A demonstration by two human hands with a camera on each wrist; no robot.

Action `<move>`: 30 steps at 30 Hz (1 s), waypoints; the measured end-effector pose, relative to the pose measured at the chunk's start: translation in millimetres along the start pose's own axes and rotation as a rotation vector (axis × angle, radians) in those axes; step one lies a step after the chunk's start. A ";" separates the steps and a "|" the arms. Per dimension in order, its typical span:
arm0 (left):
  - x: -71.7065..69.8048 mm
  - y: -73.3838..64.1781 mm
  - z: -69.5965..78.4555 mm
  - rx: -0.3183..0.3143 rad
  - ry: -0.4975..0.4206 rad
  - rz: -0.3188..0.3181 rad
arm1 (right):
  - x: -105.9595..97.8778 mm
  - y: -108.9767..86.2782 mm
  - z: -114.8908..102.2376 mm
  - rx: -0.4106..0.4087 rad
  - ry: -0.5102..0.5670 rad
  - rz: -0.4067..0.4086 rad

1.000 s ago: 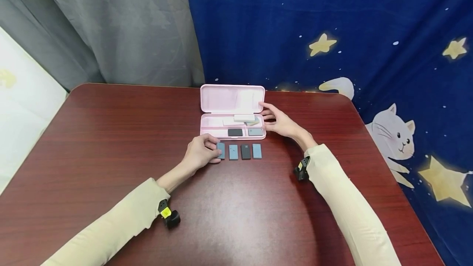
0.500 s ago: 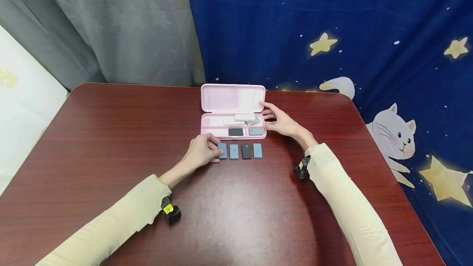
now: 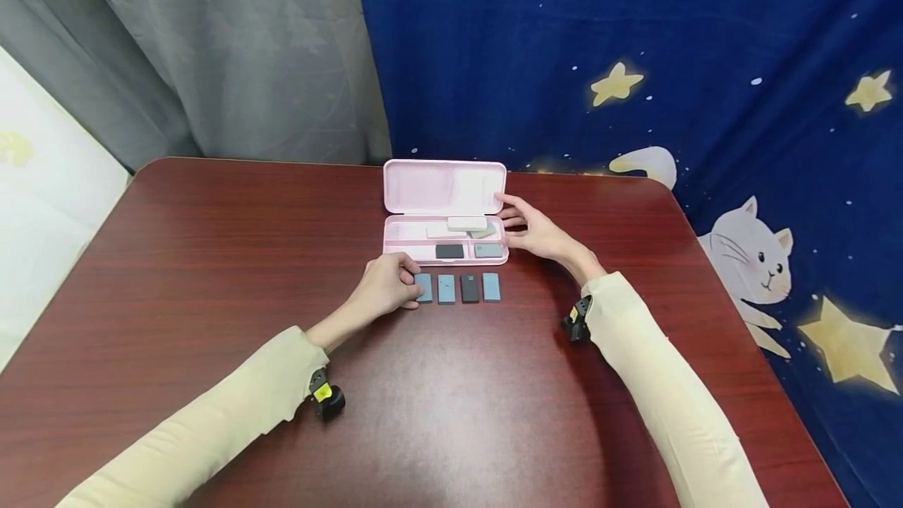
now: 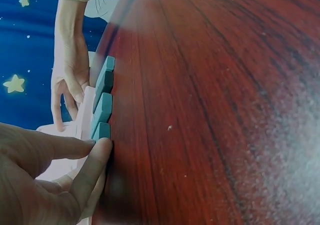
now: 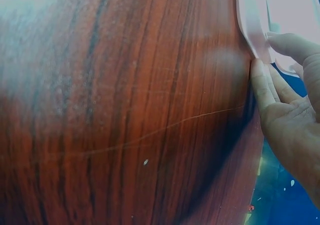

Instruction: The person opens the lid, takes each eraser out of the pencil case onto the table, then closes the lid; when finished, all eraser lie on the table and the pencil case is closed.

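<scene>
In the head view, my left hand [image 3: 386, 285] pinches the leftmost blue eraser [image 3: 424, 287] between thumb and fingertips, at the left end of a row on the table. Beside it in the row lie another blue eraser [image 3: 446, 289], a black eraser [image 3: 469, 289] and a further blue one. Behind them a pink pencil case [image 3: 392, 252] stands with its lid [image 3: 416, 186] raised. My right hand [image 3: 539, 237] rests spread, fingers fairly straight, against the case's right end, one fingertip at the lid. In the right wrist view its fingertips [image 5: 258, 67] touch the case's corner.
Inside the case lie white erasers [image 3: 467, 223] in the back compartment, with a black eraser [image 3: 449, 252] and a grey-blue eraser [image 3: 487, 251] in the front one. The case stands near the back of the dark red wooden table [image 3: 268, 234]. Curtains [image 3: 282, 38] hang behind.
Both hands stay nearly in place, the left still pinching the leftmost eraser. The left forearm has shifted slightly up. The row and case look unchanged.
</scene>
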State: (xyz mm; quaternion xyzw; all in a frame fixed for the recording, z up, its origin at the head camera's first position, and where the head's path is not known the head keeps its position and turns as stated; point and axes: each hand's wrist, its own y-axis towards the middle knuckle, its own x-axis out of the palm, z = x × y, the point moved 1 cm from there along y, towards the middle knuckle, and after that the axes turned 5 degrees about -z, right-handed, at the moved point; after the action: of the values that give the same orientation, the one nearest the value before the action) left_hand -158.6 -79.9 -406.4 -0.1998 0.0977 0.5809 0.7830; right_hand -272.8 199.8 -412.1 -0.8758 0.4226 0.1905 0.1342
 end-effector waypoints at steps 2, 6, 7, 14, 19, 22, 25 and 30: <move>-0.2 0.4 -0.2 -0.001 -0.001 -0.007 | 0.3 0.0 1.2 0.009 -0.005 0.000; -0.4 1.4 -2.2 -0.007 0.005 -0.019 | 1.1 -0.5 3.3 0.016 -0.012 -0.003; -0.5 1.8 -2.9 -0.006 0.005 -0.020 | 1.2 -0.6 3.7 0.016 -0.009 -0.002; -5.2 2.5 -10.3 0.020 -0.039 -0.009 | 2.1 -0.2 2.9 0.005 -0.004 -0.003; -10.9 2.4 -11.3 0.037 -0.076 0.007 | 2.5 -0.1 1.9 -0.003 -0.005 -0.007; -15.1 3.9 -7.5 0.059 -0.079 0.024 | 1.9 0.0 2.5 -0.001 -0.010 -0.003; -18.4 8.2 -3.4 0.095 -0.060 0.061 | 1.0 0.2 2.7 0.004 -0.012 -0.004; -21.3 21.2 2.1 0.138 -0.066 0.120 | -0.5 0.2 1.8 0.003 -0.005 -0.010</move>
State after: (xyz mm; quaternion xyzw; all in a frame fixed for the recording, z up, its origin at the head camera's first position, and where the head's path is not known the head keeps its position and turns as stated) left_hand -185.4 -92.3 -400.6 -0.1199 0.1237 0.6251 0.7613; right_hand -273.6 200.8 -413.5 -0.8773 0.4181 0.1915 0.1375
